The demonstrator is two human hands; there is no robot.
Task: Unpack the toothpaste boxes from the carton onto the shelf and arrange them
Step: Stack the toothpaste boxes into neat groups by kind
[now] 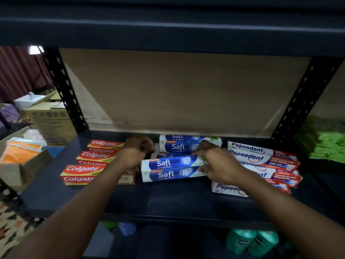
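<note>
Lying in three groups on the dark shelf (pixel 168 199): Colgate boxes (pixel 82 173) left, Safi boxes (pixel 173 168) centre, Pepsodent boxes (pixel 250 156) right. Standing beyond the left post, a brown carton (pixel 54 124); orange packs (pixel 22 150) nearer; green packs (pixel 324 143) far right; green bottles (pixel 252 242) on the level below. Reaching in from below, both forearms crossing the Colgate and Pepsodent fronts. Left hand (pixel 137 149) knuckles-up between Colgate and rear Safi stacks, fingers (pixel 147 144) curled, grip impossible to tell. Right hand (pixel 220 166) pinching the right end of the front Safi pair, forefinger laid along the top.

Dim, soft-focus view; blurred, bowed edges
</note>
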